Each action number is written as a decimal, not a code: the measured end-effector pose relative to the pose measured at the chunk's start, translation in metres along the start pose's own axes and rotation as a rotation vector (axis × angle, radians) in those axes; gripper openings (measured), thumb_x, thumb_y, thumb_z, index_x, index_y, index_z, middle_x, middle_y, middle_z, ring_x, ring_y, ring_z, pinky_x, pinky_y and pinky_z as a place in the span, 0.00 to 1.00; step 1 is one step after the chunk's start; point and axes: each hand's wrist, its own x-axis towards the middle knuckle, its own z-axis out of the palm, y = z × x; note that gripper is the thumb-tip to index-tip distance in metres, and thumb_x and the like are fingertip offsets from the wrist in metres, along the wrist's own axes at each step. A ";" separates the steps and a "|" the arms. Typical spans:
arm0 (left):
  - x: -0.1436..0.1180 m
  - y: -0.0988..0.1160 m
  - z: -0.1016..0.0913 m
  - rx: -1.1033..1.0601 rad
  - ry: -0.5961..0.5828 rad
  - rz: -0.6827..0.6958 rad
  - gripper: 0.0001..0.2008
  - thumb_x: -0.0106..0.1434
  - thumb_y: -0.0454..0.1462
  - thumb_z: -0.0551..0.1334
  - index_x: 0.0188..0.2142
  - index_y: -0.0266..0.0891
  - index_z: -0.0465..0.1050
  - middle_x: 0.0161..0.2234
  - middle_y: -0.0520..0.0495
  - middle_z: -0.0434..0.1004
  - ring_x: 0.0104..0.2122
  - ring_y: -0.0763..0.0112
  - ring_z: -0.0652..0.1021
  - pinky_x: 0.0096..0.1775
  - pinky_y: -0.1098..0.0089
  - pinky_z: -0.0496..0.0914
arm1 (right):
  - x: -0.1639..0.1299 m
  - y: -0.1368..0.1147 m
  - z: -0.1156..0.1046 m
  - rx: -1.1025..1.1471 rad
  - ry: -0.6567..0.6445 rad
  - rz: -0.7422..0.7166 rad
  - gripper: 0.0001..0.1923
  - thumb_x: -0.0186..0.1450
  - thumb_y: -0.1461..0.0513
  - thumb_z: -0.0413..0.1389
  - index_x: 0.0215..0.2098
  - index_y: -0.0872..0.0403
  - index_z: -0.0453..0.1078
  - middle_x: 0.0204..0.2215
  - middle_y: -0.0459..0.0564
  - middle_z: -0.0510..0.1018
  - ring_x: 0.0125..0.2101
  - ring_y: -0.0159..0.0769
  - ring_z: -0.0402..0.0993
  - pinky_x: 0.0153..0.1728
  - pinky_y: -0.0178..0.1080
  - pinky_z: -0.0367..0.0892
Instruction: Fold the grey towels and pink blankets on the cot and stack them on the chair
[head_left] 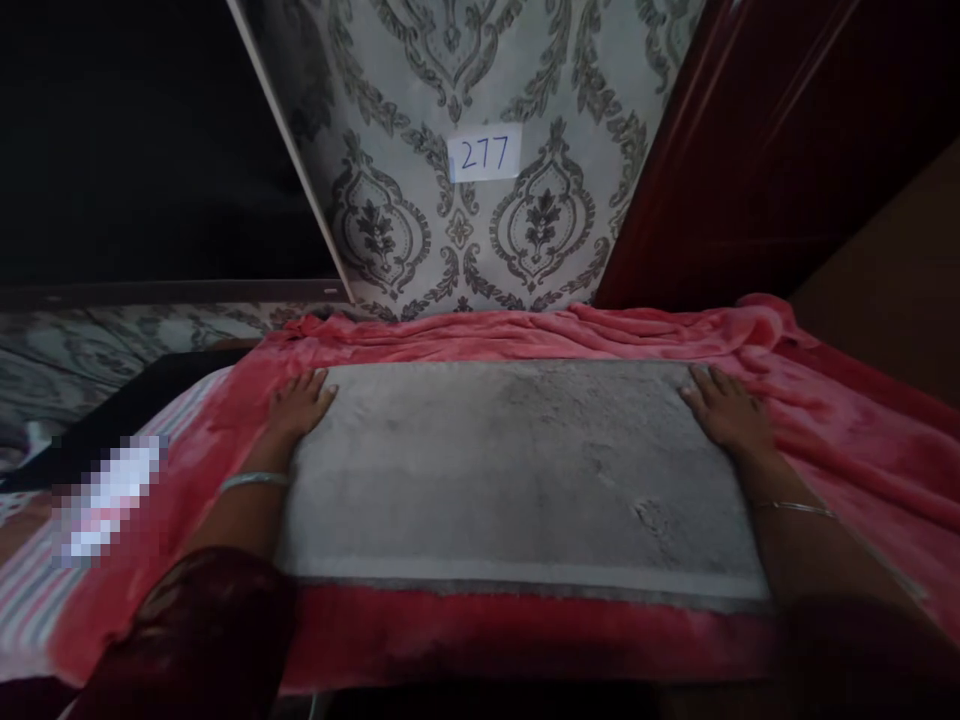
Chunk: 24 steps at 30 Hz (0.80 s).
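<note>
A grey fuzzy folded cloth (517,470) lies flat as a wide rectangle on a pink fleece blanket (525,335). My left hand (300,402) rests palm down at the cloth's far left corner, fingers spread over its edge. At the far right corner my right hand (726,408) presses flat the same way. Neither hand grips anything. Both wrists wear thin bangles, and dark red sleeves cover my forearms near the bottom of the view.
A patterned grey wall with a paper label reading 277 (484,154) rises behind the blanket. A dark red wooden panel (750,150) stands at the right. A striped sheet (45,580) and a dark flat object (127,410) lie at the left.
</note>
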 end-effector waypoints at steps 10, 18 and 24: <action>-0.042 0.061 -0.012 0.187 -0.053 0.067 0.33 0.72 0.53 0.45 0.68 0.40 0.62 0.73 0.34 0.49 0.71 0.41 0.50 0.65 0.35 0.47 | -0.042 -0.078 -0.032 -0.001 -0.029 -0.137 0.31 0.75 0.53 0.41 0.70 0.57 0.59 0.71 0.66 0.53 0.70 0.62 0.46 0.62 0.68 0.49; -0.150 0.128 0.034 0.053 -0.142 0.583 0.34 0.72 0.54 0.49 0.73 0.50 0.49 0.74 0.46 0.44 0.73 0.50 0.46 0.68 0.41 0.41 | -0.151 -0.199 0.013 0.052 -0.165 -0.788 0.32 0.74 0.46 0.40 0.74 0.40 0.47 0.74 0.47 0.46 0.72 0.55 0.38 0.66 0.67 0.42; -0.153 0.086 0.012 0.156 -0.151 0.390 0.35 0.71 0.55 0.48 0.73 0.49 0.48 0.74 0.46 0.45 0.72 0.45 0.46 0.67 0.37 0.42 | -0.151 -0.195 0.013 0.051 -0.171 -0.765 0.32 0.75 0.46 0.40 0.74 0.39 0.47 0.74 0.44 0.45 0.72 0.54 0.37 0.68 0.65 0.42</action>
